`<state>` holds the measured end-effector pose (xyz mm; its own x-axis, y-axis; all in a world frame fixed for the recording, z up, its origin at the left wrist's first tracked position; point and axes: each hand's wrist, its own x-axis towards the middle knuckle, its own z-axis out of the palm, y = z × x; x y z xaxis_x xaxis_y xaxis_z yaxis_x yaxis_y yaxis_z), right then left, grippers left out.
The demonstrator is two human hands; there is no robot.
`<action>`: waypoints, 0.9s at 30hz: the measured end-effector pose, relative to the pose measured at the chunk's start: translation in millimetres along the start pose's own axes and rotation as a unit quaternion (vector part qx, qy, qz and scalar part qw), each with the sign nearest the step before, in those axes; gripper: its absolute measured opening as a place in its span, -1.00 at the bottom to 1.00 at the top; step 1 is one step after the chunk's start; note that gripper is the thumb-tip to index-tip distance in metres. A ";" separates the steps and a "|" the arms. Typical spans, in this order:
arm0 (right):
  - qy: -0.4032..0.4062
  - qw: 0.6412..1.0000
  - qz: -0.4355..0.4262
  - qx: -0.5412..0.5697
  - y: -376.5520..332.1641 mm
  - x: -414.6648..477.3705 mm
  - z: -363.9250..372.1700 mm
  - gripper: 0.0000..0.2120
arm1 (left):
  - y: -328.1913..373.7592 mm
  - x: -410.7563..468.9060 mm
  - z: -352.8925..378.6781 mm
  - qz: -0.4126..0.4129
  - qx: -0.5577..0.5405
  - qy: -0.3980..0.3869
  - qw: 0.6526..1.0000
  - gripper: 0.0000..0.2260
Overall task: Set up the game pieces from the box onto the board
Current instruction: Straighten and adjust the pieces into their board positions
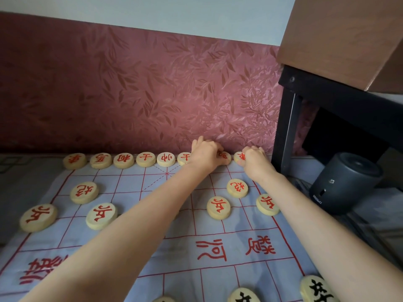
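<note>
reaching to the far row

both arms stretch across the board (130,247), a pale cloth with red grid lines, to its far edge against the red wall (130,83)

left hand (206,154) lies knuckles up over the back row, fingers curled down onto a red piece (225,157) that shows only in part beyond the knuckles; whether it grips or just presses that piece cannot be told

right hand (254,159) sits at the far right corner, fingers curled narrow around the corner piece (239,157), thumb tip low on the near side; again hold or mere touch is unclear

back row (122,160) runs left from the hands: six more pale discs with red characters, side by side, just touching or nearly so

nearer lie two red pieces on the second line, left one (84,192) and right one (237,188), then four in the next line: far left (38,217), next (101,215), one between the arms (218,207), one by the right wrist (267,204), partly under the forearm

black-lettered pieces (316,289) show at the bottom edge, on the near half

off the board to the right stands a dark cylinder (345,183) under a desk (340,40) with a black frame

no box is in view
</note>
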<state>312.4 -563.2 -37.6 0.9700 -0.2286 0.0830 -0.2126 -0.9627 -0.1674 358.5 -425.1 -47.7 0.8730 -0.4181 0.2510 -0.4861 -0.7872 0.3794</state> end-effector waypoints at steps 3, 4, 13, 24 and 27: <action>-0.003 1.000 -0.002 -0.004 0.7 0.7 0.6 -0.64 | 0.6 0.0 -0.6 -0.004 0.001 -0.003 1.000 -0.58; -0.004 1.000 -0.003 -0.006 0.7 0.9 0.5 -0.64 | 0.8 0.2 -0.8 -0.006 0.001 -0.003 1.000 -0.58; -0.008 1.000 -0.002 -0.028 1.0 -0.8 1.3 -0.53 | 3.1 -2.2 -1.3 -0.011 -0.002 -0.007 1.000 -0.57; -0.022 0.996 0.052 0.070 0.3 2.6 -3.0 -0.51 | 3.1 0.2 -5.2 -0.023 0.002 -0.023 0.999 -0.55; -0.012 0.997 0.047 0.067 1.0 1.8 0.1 -0.55 | 2.9 0.4 -3.3 -0.018 0.004 -0.024 1.000 -0.55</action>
<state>314.0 -564.5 -37.8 0.9497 -0.3109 0.0368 -0.2859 -0.9091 -0.3030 357.4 -426.0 -43.5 0.8913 -0.4100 0.1938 -0.4535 -0.8060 0.3804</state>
